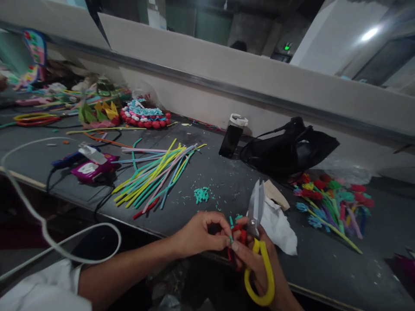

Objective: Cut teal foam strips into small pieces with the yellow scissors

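My left hand (pixel 207 233) pinches a small green piece (pixel 231 238) between thumb and finger above the table's front edge. Close against it, my right hand (pixel 256 255) has its thumb and finger at the same piece, and scissors (pixel 266 276) with yellow and red handles rest in that hand, blades pointing up. Some red material lies between the hands; its shape is partly hidden. Beyond them, a small pile of cut green bits (pixel 201 194) lies on the dark table (pixel 181 216). A bundle of coloured sticks (pixel 155 175) is spread to the left of the pile.
A purple device (pixel 94 169) with cables stands at the left. Behind are a beaded item (pixel 144 114), a bottle (pixel 232 136) and a black bag (pixel 285 151). Right of my hands are white tissue (pixel 279 226) and colourful craft flowers (pixel 333 201).
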`<action>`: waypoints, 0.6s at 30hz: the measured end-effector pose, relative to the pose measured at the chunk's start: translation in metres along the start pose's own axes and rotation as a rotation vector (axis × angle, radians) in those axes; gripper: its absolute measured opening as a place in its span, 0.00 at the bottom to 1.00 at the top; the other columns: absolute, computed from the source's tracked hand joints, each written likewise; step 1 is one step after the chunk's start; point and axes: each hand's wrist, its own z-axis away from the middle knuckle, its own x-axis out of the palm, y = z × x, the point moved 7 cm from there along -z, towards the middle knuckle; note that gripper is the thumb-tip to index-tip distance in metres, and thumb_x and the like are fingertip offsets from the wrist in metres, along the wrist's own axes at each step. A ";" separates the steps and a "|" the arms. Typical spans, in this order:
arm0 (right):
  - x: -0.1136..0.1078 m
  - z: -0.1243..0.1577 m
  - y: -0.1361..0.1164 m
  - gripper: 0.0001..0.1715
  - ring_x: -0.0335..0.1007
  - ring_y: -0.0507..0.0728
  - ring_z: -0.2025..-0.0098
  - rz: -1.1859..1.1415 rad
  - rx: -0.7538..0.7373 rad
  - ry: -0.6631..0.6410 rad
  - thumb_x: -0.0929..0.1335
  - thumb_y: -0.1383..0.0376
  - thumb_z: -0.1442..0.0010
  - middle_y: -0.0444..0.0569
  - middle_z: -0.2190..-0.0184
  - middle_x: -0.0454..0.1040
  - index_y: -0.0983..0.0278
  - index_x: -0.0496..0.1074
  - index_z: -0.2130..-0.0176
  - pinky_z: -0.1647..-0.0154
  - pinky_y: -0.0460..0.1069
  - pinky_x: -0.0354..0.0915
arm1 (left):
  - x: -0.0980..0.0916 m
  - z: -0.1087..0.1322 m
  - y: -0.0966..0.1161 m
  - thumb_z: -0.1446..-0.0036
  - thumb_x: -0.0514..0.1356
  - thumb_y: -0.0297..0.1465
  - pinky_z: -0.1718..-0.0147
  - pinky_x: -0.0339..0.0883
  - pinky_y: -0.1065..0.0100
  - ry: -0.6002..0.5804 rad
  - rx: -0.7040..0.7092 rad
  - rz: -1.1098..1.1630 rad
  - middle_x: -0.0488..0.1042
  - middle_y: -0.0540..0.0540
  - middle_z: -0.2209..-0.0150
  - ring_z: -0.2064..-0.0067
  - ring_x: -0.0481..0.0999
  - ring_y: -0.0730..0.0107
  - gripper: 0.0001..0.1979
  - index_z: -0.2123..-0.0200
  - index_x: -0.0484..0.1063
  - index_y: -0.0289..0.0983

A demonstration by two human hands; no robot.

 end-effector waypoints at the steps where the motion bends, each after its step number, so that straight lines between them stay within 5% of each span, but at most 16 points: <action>1: -0.002 0.000 -0.003 0.29 0.62 0.46 0.82 0.032 -0.021 0.035 0.75 0.58 0.49 0.37 0.75 0.68 0.60 0.61 0.53 0.82 0.42 0.62 | 0.000 0.000 -0.004 0.51 0.64 0.28 0.72 0.57 0.75 0.035 -0.036 0.041 0.66 0.52 0.74 0.72 0.63 0.78 0.04 0.73 0.74 0.32; 11: -0.009 0.012 -0.042 0.15 0.73 0.51 0.75 0.580 -0.432 0.282 0.71 0.63 0.47 0.41 0.74 0.76 0.60 0.68 0.58 0.71 0.45 0.71 | 0.001 0.001 -0.026 0.57 0.70 0.38 0.72 0.57 0.74 0.174 -0.171 0.229 0.69 0.53 0.78 0.74 0.64 0.78 0.15 0.72 0.76 0.33; 18: -0.003 0.015 -0.050 0.13 0.73 0.49 0.77 0.704 -0.526 0.295 0.69 0.65 0.45 0.40 0.75 0.76 0.61 0.68 0.58 0.74 0.42 0.70 | 0.001 0.002 -0.023 0.56 0.70 0.36 0.72 0.57 0.74 0.178 -0.173 0.232 0.69 0.53 0.78 0.74 0.64 0.78 0.13 0.72 0.75 0.32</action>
